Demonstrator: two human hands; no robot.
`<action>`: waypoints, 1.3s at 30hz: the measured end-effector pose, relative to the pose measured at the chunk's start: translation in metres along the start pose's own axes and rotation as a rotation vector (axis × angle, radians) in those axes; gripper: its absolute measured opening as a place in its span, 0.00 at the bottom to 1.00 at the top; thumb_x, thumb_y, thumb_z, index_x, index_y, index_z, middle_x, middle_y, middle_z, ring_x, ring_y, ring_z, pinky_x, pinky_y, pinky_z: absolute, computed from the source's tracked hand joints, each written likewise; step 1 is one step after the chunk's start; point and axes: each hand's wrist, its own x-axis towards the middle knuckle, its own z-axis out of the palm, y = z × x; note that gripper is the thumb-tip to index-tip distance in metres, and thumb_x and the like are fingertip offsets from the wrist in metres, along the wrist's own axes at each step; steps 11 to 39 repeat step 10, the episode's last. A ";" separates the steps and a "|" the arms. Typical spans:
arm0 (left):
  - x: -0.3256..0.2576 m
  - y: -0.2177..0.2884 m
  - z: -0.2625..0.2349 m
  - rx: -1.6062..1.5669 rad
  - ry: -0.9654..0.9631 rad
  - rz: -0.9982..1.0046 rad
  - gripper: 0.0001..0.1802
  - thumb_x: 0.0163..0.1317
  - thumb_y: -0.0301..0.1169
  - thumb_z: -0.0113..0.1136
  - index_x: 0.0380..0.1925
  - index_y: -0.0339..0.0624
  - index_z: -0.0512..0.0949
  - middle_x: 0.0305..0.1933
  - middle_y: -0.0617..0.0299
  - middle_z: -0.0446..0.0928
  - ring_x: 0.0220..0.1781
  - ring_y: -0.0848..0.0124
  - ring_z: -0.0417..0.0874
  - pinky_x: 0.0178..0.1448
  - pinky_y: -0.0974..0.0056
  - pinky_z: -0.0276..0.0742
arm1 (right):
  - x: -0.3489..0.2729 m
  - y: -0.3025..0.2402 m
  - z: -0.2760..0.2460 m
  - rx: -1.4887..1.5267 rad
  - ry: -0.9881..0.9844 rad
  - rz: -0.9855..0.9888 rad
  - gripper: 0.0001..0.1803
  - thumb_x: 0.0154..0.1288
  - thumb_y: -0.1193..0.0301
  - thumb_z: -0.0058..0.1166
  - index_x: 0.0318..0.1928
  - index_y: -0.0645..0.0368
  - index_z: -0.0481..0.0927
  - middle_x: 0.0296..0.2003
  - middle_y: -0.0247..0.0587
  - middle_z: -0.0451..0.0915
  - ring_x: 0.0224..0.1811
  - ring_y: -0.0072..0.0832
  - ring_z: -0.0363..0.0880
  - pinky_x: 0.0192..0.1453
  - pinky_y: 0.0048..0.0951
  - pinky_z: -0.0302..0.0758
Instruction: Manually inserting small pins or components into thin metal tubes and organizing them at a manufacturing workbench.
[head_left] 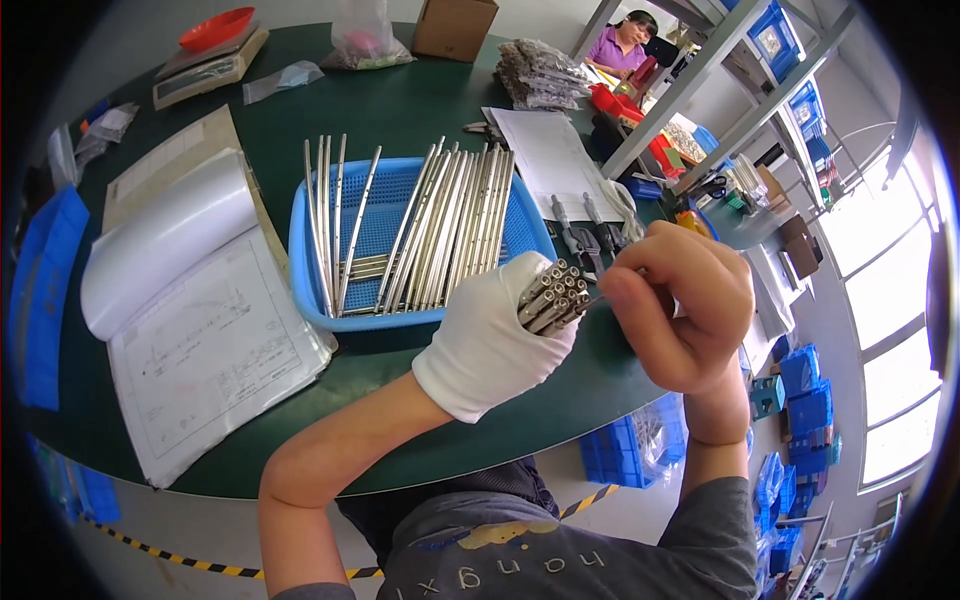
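My left hand [495, 340], in a white glove, is closed around a bundle of thin metal tubes [553, 297], their hollow ends turned toward my right hand. My right hand [685, 300] is bare, with thumb and forefinger pinched together just beside those ends. A sliver of something thin and dark shows at its fingertips; I cannot make out what it is. Behind my left hand, a blue plastic basket [375, 322] holds many more metal tubes [455, 225], most leaning on its far rim and a few lying across the bottom.
On the green table [400, 375] lie paper drawings [210, 350] at left and a white sheet [545, 150] with measuring tools [580, 235] at right. Farther back are a scale [210, 70], a cardboard box [453, 28] and stacked bags [540, 75]. A person [620, 48] sits beyond the shelf frame.
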 end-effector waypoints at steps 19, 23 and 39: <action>-0.001 -0.004 -0.001 -0.010 -0.010 0.009 0.10 0.50 0.28 0.62 0.28 0.41 0.70 0.21 0.55 0.73 0.24 0.56 0.78 0.28 0.62 0.73 | -0.003 0.006 0.008 0.023 -0.041 -0.034 0.06 0.49 0.76 0.61 0.25 0.59 0.75 0.16 0.37 0.71 0.13 0.32 0.69 0.16 0.28 0.62; -0.001 -0.004 -0.001 -0.010 -0.010 0.009 0.10 0.50 0.28 0.62 0.28 0.41 0.70 0.21 0.55 0.73 0.24 0.56 0.78 0.28 0.62 0.73 | -0.003 0.006 0.008 0.023 -0.041 -0.034 0.06 0.49 0.76 0.61 0.25 0.59 0.75 0.16 0.37 0.71 0.13 0.32 0.69 0.16 0.28 0.62; -0.001 -0.004 -0.001 -0.010 -0.010 0.009 0.10 0.50 0.28 0.62 0.28 0.41 0.70 0.21 0.55 0.73 0.24 0.56 0.78 0.28 0.62 0.73 | -0.003 0.006 0.008 0.023 -0.041 -0.034 0.06 0.49 0.76 0.61 0.25 0.59 0.75 0.16 0.37 0.71 0.13 0.32 0.69 0.16 0.28 0.62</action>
